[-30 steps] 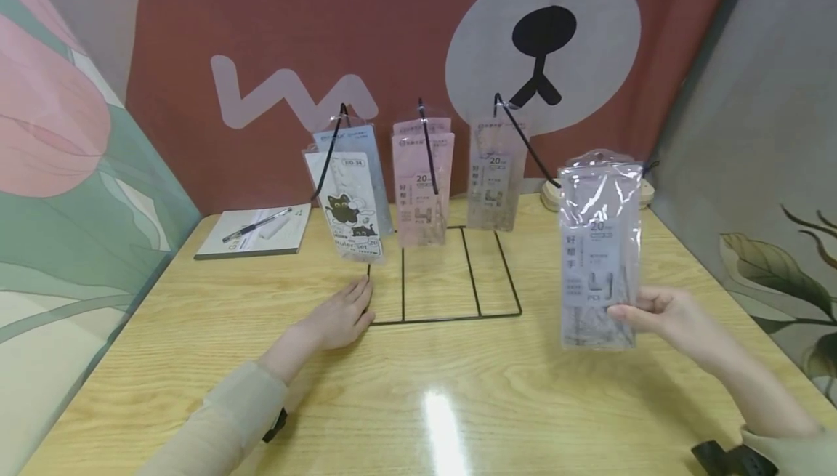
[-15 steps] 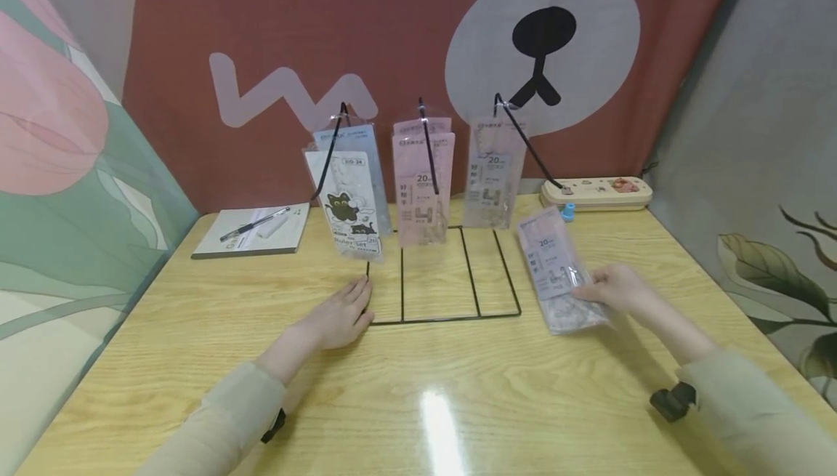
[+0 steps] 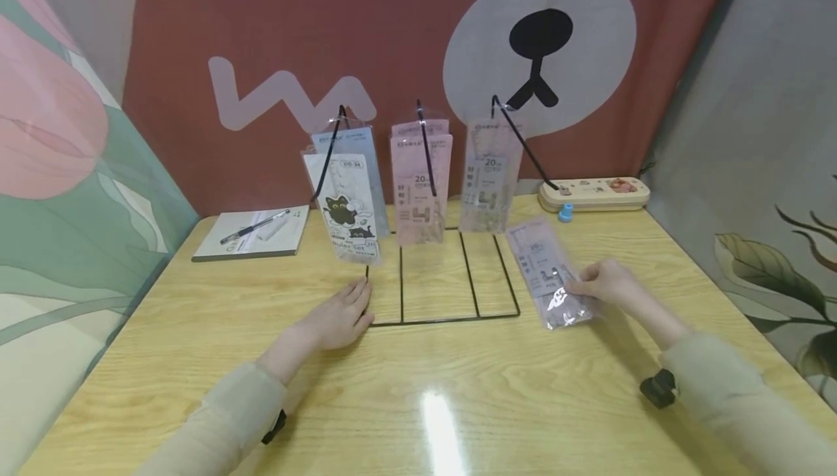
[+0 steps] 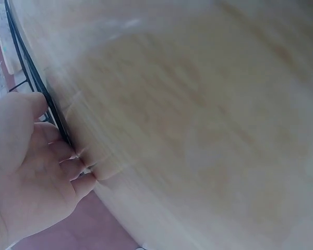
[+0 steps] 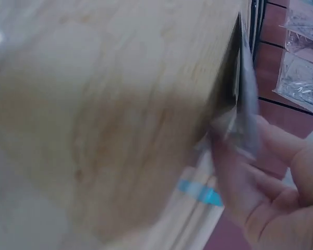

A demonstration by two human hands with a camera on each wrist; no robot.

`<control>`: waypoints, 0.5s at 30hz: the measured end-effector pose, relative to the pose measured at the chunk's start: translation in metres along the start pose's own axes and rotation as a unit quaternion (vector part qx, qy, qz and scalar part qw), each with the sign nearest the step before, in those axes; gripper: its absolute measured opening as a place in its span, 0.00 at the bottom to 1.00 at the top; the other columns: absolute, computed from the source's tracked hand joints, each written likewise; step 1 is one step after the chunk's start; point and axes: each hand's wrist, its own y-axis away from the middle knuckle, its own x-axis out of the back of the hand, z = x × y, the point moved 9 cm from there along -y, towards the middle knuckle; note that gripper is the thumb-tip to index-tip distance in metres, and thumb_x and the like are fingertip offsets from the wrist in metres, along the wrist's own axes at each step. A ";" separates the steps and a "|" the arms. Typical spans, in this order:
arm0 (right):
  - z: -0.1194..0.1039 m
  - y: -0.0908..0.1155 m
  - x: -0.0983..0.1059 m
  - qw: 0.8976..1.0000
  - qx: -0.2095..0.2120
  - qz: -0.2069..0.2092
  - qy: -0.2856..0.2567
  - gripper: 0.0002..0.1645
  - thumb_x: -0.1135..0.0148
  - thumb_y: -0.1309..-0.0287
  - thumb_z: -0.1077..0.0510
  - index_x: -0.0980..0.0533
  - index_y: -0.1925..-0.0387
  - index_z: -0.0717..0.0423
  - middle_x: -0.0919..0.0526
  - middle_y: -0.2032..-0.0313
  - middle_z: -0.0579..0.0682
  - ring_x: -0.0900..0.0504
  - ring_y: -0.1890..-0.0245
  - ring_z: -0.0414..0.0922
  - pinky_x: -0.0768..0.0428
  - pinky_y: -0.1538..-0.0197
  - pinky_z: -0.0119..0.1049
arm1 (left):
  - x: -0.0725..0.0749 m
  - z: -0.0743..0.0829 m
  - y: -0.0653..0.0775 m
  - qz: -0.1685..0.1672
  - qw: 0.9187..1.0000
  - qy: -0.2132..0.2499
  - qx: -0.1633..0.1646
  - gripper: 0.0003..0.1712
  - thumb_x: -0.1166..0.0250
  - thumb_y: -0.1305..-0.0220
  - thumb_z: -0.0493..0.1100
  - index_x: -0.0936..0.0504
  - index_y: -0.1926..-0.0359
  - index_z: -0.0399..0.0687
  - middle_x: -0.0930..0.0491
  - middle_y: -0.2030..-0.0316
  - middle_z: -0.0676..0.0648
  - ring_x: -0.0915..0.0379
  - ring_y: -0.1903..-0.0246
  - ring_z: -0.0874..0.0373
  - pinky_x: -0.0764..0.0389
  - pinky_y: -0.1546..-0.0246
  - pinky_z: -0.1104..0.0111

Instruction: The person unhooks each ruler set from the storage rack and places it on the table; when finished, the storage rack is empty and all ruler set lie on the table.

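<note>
My right hand (image 3: 611, 288) pinches the lower right edge of a pink ruler set in a clear sleeve (image 3: 538, 261), low over the table to the right of the black wire rack (image 3: 439, 321). In the right wrist view the ruler set (image 5: 246, 99) appears edge-on and tilted; contact with the table is unclear. The fingers of my left hand (image 3: 336, 316) lie fairly straight against the rack's front left corner. From the rack's hooks hang a white cat ruler set (image 3: 346, 207) before a blue one (image 3: 377, 171), pink ruler sets (image 3: 421, 192) in the middle, and a pale one (image 3: 490, 178) at right.
A cream pencil case (image 3: 591, 203) stands at the back right, with a small blue object (image 3: 565, 212) before it. At the back left, a pen (image 3: 255, 227) lies on a notebook (image 3: 288, 242). Curtains with printed pictures close off the back and sides.
My right hand has lowered the pink ruler set from beside the right hook and brought it leftward, tilting it beside the rack. This uncovered the pencil case. My left hand stays on the rack.
</note>
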 end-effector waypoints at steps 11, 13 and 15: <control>-0.054 -0.006 0.019 0.987 0.134 0.072 -0.042 0.43 0.40 0.40 0.50 0.44 0.34 0.73 0.32 0.41 0.75 0.32 0.41 0.69 0.30 0.39 0.59 | 0.004 0.004 0.004 0.007 1.000 0.001 -0.008 0.33 0.55 0.27 0.46 0.47 0.32 0.24 0.51 0.31 0.27 0.53 0.31 0.34 0.46 0.30 0.48; -0.063 -0.012 0.018 0.985 0.146 0.065 -0.071 0.45 0.41 0.39 0.48 0.47 0.32 0.70 0.35 0.38 0.73 0.36 0.37 0.68 0.35 0.35 0.59 | 0.004 0.003 0.004 0.009 1.000 0.000 -0.010 0.33 0.55 0.27 0.46 0.47 0.32 0.24 0.51 0.31 0.27 0.53 0.31 0.33 0.46 0.30 0.48; -0.070 -0.021 0.015 0.982 0.150 0.055 -0.097 0.47 0.41 0.38 0.47 0.50 0.30 0.67 0.38 0.35 0.70 0.40 0.34 0.66 0.39 0.32 0.57 | 0.004 0.002 0.004 0.011 1.000 -0.002 -0.008 0.33 0.56 0.27 0.46 0.47 0.32 0.24 0.50 0.31 0.27 0.53 0.31 0.34 0.46 0.30 0.49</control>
